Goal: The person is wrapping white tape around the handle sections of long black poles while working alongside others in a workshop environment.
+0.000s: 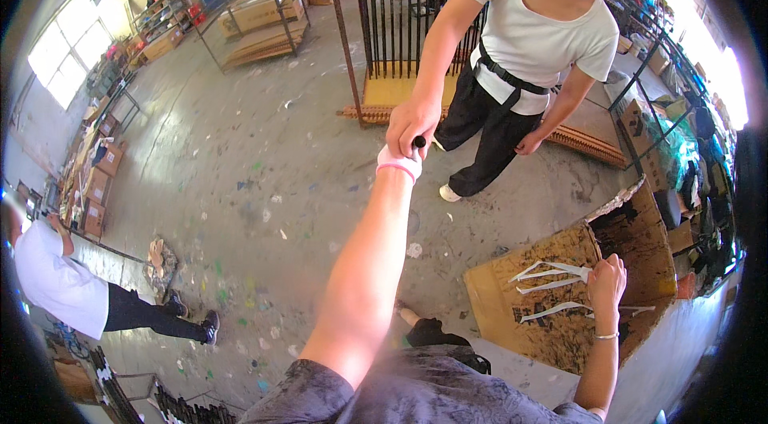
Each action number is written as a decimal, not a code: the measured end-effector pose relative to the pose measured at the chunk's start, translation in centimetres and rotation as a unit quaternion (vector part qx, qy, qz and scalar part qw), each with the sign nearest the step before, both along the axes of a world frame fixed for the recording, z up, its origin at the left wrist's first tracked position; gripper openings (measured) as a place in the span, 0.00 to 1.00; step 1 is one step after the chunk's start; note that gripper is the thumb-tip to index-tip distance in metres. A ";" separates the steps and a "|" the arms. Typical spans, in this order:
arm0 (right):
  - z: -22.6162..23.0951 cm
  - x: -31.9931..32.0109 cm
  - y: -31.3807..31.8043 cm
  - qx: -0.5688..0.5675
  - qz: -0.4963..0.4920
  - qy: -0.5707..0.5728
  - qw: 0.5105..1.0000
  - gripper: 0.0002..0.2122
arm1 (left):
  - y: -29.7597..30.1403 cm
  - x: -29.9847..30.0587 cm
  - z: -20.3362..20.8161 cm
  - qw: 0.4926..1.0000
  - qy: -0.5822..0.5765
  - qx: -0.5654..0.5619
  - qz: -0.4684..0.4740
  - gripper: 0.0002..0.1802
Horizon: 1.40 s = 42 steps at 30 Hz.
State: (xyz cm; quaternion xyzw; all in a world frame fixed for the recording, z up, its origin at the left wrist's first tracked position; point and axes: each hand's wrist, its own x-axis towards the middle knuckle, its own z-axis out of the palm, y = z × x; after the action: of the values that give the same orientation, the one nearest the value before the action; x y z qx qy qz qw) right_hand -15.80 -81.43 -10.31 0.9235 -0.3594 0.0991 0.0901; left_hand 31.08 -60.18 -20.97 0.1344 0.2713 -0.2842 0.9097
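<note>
My left arm reaches straight out, and my left hand, wrapped in a pink and white band at the wrist, meets the hand of a person in a white shirt standing opposite. A small black object shows between the two hands. That person's hand covers my fingers, so their grip is hidden. My right hand is low on the right, closed on one end of several long white strips. The strips hang over a worn, dark-stained sheet of brown cardboard.
A rack of black metal bars stands behind the person opposite, on a yellow base. Another person crouches at the far left. Cardboard boxes and shelves line the left wall, and more racks stand at the right. The concrete floor is paint-spotted.
</note>
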 end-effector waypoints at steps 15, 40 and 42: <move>0.9 1.4 -2.5 0.055 -0.051 0.040 0.996 0.15 | 7.8 -8.6 7.0 0.968 -0.151 0.112 -0.167 0.12; -37.4 14.8 12.4 0.336 0.282 0.463 0.770 0.12 | 41.5 -57.4 -24.1 0.866 0.113 0.468 0.137 0.32; -35.7 13.6 13.7 0.301 0.308 0.535 0.727 0.12 | 40.3 -61.3 -21.7 0.842 0.292 0.368 0.263 0.25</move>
State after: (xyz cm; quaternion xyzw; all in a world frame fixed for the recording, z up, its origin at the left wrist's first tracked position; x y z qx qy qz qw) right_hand -2.17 -67.71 -45.97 0.8624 0.0411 -0.5020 -0.0507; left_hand -30.23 -19.84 -42.64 0.2940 0.6342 0.0610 0.7125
